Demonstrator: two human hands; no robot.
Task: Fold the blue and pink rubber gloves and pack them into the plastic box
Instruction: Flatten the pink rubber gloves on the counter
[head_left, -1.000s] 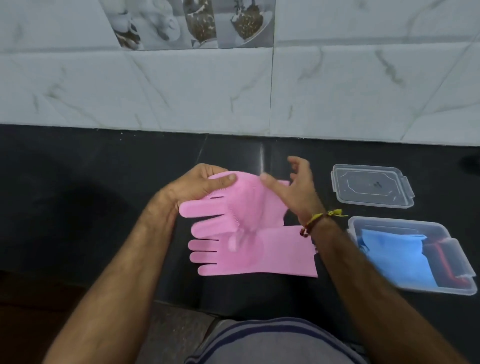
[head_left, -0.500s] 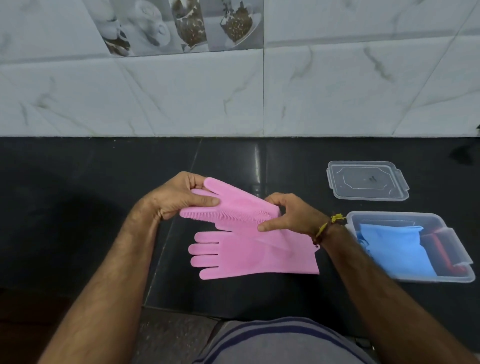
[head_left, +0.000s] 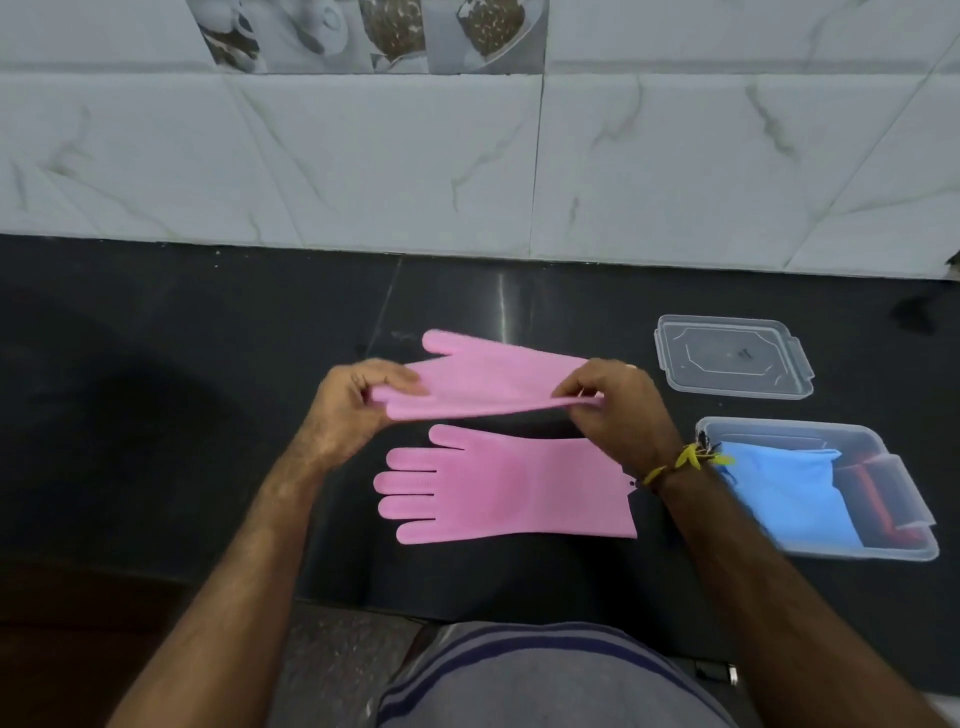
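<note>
A pink rubber glove (head_left: 493, 379) is stretched out flat in the air above the black counter. My left hand (head_left: 358, 400) pinches its finger end and my right hand (head_left: 613, 405) pinches its cuff end. Below it a second pink glove (head_left: 514, 486) lies flat on the counter, fingers pointing left. At the right stands the clear plastic box (head_left: 883, 452) with folded blue gloves (head_left: 784, 493) inside, beside something red.
The box's clear lid (head_left: 732, 356) lies on the counter behind the box. A marble-tiled wall (head_left: 467, 156) rises at the back of the black counter (head_left: 208, 364). The counter's front edge runs just before my body.
The upper pink glove has been lifted off the lower one and pulled out straight between both hands. My right hand shifted right to the cuff end.
</note>
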